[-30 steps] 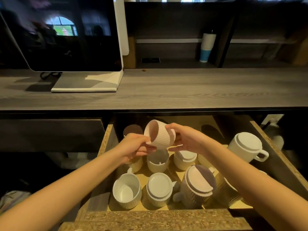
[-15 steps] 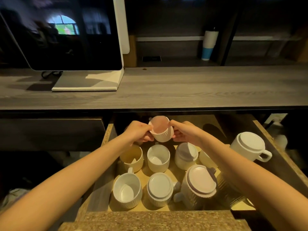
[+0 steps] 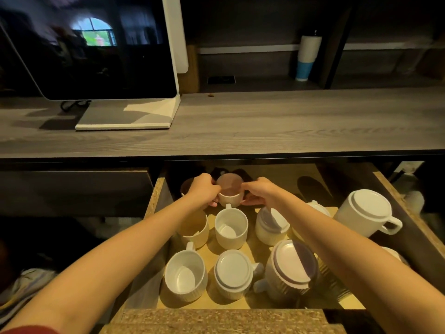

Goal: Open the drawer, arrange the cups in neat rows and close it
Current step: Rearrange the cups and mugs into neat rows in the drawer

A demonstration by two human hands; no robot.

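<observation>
The wooden drawer (image 3: 151, 200) stands pulled out below the desk, with several white ribbed cups inside. At its shadowed back, my left hand (image 3: 204, 190) and my right hand (image 3: 258, 192) grip a white cup (image 3: 230, 197) from either side; it is upright, low over the drawer floor. In front of it stand an upright cup (image 3: 231, 227) and a cream cup (image 3: 195, 229) partly under my left arm. Nearer me are an upright mug (image 3: 185, 276) and upside-down cups (image 3: 234, 273) (image 3: 291, 268) (image 3: 271, 225). A big upside-down mug (image 3: 366, 214) leans at the right.
A grey desk top (image 3: 265, 121) overhangs the drawer's back. A monitor (image 3: 96, 44) stands on it at the left, a white and blue tumbler (image 3: 307, 57) on the shelf behind. The drawer's chipboard front edge (image 3: 216, 320) is nearest me. A dark cup (image 3: 187, 186) sits back left.
Both hands have carried the cup from a tilted hold above the drawer down and back into the rear row, turning it upright.
</observation>
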